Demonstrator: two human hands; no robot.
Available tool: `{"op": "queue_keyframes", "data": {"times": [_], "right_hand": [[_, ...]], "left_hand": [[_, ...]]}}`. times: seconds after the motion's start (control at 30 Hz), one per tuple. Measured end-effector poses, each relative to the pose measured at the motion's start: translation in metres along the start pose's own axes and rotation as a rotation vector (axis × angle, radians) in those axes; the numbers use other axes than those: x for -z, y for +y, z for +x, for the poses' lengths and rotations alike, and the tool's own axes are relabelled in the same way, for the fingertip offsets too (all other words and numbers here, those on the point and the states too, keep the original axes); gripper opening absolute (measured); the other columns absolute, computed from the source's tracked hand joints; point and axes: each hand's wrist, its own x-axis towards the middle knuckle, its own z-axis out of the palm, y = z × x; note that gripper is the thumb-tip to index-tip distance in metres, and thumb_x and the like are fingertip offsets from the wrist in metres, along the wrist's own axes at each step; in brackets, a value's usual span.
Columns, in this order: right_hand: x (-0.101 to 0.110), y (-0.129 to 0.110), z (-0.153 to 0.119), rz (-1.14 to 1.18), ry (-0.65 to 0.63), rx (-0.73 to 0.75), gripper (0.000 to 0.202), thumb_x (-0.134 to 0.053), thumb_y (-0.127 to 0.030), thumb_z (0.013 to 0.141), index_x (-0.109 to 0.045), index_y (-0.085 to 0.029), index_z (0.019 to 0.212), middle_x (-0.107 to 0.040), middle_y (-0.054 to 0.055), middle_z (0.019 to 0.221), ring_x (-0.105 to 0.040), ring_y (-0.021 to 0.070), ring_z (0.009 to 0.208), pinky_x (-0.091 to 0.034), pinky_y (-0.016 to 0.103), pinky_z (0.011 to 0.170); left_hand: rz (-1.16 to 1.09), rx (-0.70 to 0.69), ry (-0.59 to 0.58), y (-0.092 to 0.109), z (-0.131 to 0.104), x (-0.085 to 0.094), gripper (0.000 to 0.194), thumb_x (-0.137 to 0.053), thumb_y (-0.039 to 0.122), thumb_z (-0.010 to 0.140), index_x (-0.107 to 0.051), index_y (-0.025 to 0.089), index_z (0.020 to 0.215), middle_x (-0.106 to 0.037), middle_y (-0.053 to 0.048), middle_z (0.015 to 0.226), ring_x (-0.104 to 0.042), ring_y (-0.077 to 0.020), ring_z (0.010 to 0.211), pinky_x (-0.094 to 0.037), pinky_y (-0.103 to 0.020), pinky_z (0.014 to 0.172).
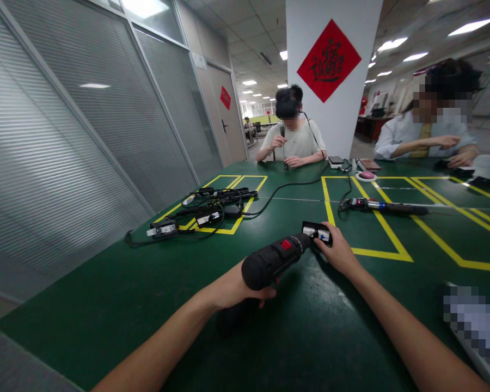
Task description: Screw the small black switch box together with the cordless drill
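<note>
My left hand (239, 286) is closed round the grip of a black cordless drill (271, 261) with a red switch on top. The drill's nose points forward and right, its front end at a small black box-like part (320, 232) with white and blue pieces inside. Whether the bit touches that part, I cannot tell. My right hand (337, 247) holds the part by its right side, thumb in front, low over the green table (179, 305). Some of my left fingers are hidden behind the drill.
Black cabled devices (224, 209) lie in a yellow-taped area at the left. A cabled electric screwdriver (384, 206) lies at the right, near a roll of tape (366, 176). Two people sit across the table; one (296, 136) holds a screwdriver. A blurred-out object (477, 326) is at the lower right.
</note>
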Motion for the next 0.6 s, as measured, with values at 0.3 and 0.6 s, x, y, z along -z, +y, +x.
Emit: {"op": "queue_keyframes", "data": {"times": [0.3, 0.6], "right_hand": [[-0.001, 0.0029, 0.0003, 0.004, 0.005, 0.002, 0.053, -0.055, -0.04, 0.084, -0.044, -0.019, 0.132, -0.052, 0.012, 0.125, -0.057, 0.027, 0.112, -0.044, 0.043, 0.1], [-0.0009, 0.0036, -0.0001, 0.011, 0.002, 0.005, 0.051, -0.055, -0.041, 0.084, -0.045, -0.023, 0.131, -0.052, 0.011, 0.126, -0.057, 0.0269, 0.112, -0.045, 0.045, 0.098]], "left_hand": [[-0.006, 0.004, -0.006, -0.0014, 0.0005, 0.0004, 0.036, -0.078, 0.026, 0.069, -0.057, 0.015, 0.096, -0.059, -0.001, 0.087, -0.056, -0.0089, 0.06, -0.049, -0.023, 0.053], [0.001, 0.006, 0.008, -0.0008, -0.0001, 0.0, 0.042, -0.078, 0.025, 0.07, -0.056, 0.017, 0.105, -0.058, 0.0, 0.087, -0.055, -0.0082, 0.059, -0.049, -0.024, 0.053]]}}
